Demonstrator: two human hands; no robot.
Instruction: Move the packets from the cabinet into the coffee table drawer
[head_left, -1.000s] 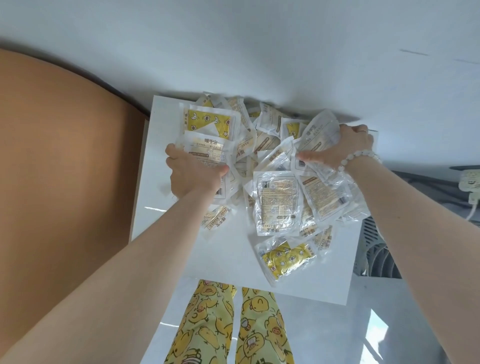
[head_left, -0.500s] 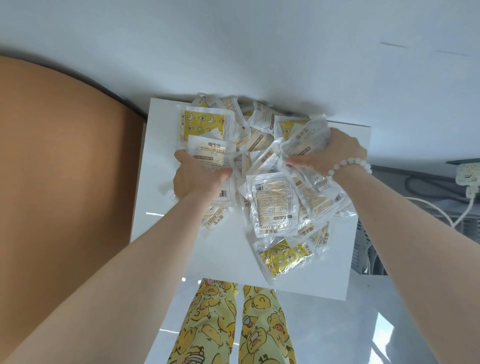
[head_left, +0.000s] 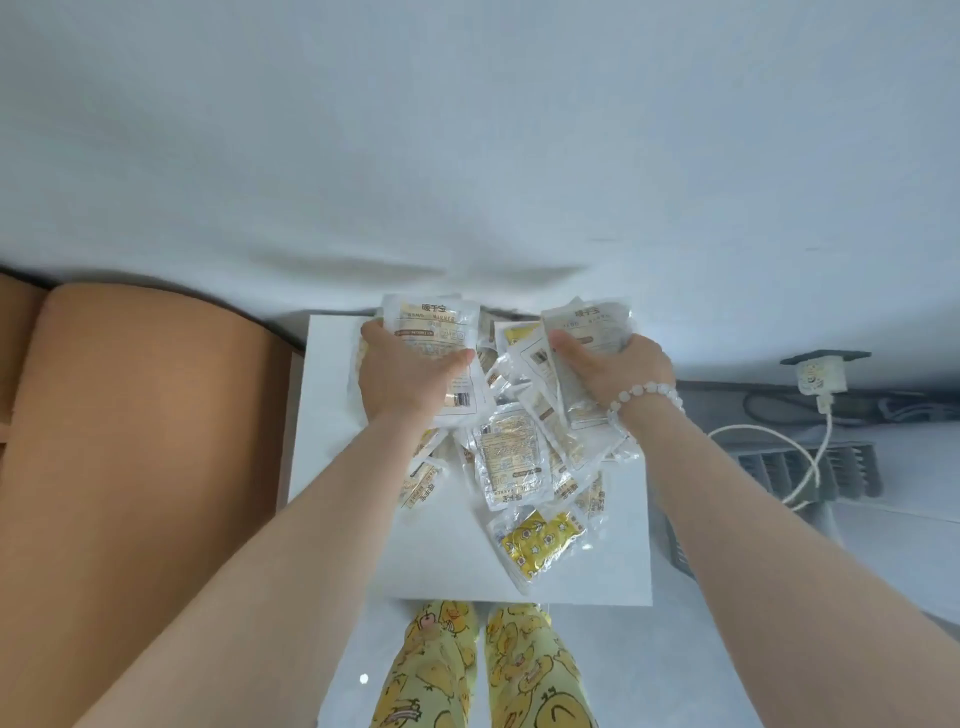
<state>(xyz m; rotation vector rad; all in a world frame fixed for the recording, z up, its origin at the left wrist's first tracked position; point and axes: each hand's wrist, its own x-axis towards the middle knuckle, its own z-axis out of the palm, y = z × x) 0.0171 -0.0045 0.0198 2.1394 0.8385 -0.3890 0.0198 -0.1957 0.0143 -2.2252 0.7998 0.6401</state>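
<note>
Left hand (head_left: 410, 374): fingers curled round a white printed packet (head_left: 431, 332) at the far-left of the heap, with the thumb across its face.
Right hand (head_left: 618, 371): fingers clasp a crumpled bunch (head_left: 597, 327) of clear packets at the far-right; bead bracelet (head_left: 647, 395) on the wrist.
Heap of packets (head_left: 511, 462): loose and overlapping on the white cabinet top (head_left: 337, 467), between and beneath both hands.
Yellow packet (head_left: 540, 540): lies flat at the near edge of the heap, apart from both hands.
Surroundings: tan panel (head_left: 130, 441) left of the cabinet; white plug (head_left: 823, 376) to the right; duck-print trousers (head_left: 431, 670) below.
</note>
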